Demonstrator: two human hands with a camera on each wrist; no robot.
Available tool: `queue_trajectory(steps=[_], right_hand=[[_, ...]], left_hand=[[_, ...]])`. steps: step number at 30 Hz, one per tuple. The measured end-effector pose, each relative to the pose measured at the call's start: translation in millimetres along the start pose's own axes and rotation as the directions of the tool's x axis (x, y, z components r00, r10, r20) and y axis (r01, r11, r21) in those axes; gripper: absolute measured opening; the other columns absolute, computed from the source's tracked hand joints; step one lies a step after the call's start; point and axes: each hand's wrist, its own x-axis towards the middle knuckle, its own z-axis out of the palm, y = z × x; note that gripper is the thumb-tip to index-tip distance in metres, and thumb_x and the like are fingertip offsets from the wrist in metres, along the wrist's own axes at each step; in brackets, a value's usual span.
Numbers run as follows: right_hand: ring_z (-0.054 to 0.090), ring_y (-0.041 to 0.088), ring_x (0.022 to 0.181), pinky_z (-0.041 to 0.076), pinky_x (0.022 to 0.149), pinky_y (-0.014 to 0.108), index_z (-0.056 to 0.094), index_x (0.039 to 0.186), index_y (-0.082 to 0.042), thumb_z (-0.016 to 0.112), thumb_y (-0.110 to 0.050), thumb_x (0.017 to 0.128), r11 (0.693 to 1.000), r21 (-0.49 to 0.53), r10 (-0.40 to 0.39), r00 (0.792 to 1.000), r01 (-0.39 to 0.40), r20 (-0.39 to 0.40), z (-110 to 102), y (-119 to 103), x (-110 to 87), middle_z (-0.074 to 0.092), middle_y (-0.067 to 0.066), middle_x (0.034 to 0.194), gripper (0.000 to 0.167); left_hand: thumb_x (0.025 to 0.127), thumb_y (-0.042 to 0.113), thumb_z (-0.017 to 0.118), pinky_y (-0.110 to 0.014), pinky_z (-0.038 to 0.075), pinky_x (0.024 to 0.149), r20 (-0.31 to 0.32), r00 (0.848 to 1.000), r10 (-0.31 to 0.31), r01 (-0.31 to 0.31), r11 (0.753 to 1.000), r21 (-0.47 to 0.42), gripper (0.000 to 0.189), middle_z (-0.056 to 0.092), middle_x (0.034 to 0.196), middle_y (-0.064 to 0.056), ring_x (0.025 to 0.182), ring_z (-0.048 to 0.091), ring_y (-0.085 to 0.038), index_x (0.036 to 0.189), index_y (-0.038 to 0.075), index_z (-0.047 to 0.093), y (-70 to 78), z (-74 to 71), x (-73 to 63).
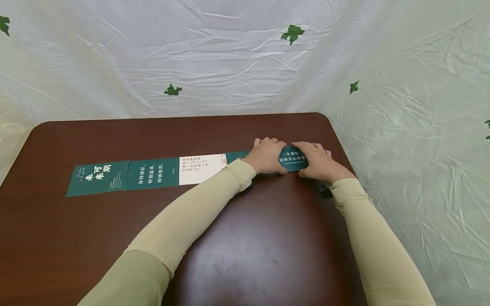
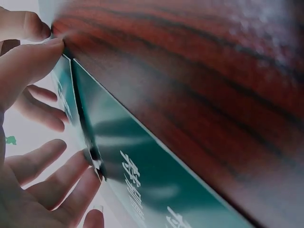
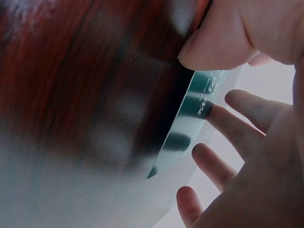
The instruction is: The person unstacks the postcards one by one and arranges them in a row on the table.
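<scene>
A dark green card (image 1: 292,159) with white lettering lies at the right end of a row of cards, between my two hands. My left hand (image 1: 266,155) holds its left side, thumb at the near edge and fingers toward the far edge. On the right side my right hand (image 1: 323,163) holds it the same way. In the left wrist view, a narrow dark seam parts this card from the neighbouring green card (image 2: 142,152). In the right wrist view, fingertips touch or hover over the glossy card (image 3: 190,107); I cannot tell which for each.
Leftward along the row lie a white card (image 1: 197,170) with dark and red print, a green card (image 1: 153,174), and another green card (image 1: 97,177) at the far left. The brown wooden table (image 1: 249,238) has rounded corners. A pale cloth (image 1: 229,63) with green leaf shapes hangs behind.
</scene>
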Motion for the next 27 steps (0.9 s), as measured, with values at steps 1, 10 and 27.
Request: queue_trajectory(steps=[1, 10, 27], right_hand=[[0.024, 0.048, 0.153, 0.023, 0.115, 0.074, 0.032, 0.170, -0.014, 0.080, -0.012, 0.086, 1.000, -0.004, 0.000, 1.000, 0.000, 0.002, 0, 1, -0.2, 0.032, 0.018, 0.175, 0.097], [0.025, 0.050, 0.153, 0.024, 0.115, 0.076, 0.031, 0.170, -0.014, 0.079, -0.014, 0.087, 1.000, -0.023, 0.006, 1.000, -0.006, 0.013, -2, 4, 2.0, 0.031, 0.018, 0.176, 0.095], [0.019, 0.050, 0.160, 0.022, 0.116, 0.079, 0.026, 0.172, -0.011, 0.070, -0.026, 0.098, 0.997, 0.020, -0.075, 0.989, 0.078, -0.125, 15, -14, -22.0, 0.020, 0.018, 0.180, 0.088]], left_hand=[[0.089, 0.055, 0.084, -0.045, 0.039, 0.106, 0.004, 1.000, -0.003, 0.003, 1.000, 0.002, 0.085, 0.061, 0.151, -0.003, 0.132, 0.055, -0.023, 0.158, 0.016, 0.054, 0.4, 0.5, 0.5], [0.089, 0.056, 0.084, -0.046, 0.038, 0.108, 0.022, 1.000, -0.022, 0.021, 1.000, 0.014, 0.085, 0.059, 0.154, -0.002, 0.134, 0.053, -0.023, 0.158, 0.017, 0.054, 3.6, 3.0, 7.5], [0.094, 0.058, 0.077, -0.054, 0.033, 0.124, -0.039, 0.999, 0.017, -0.020, 0.998, -0.059, 0.092, 0.039, 0.172, -0.012, 0.160, 0.035, -0.031, 0.166, 0.011, 0.041, -12.3, -4.8, -36.0]])
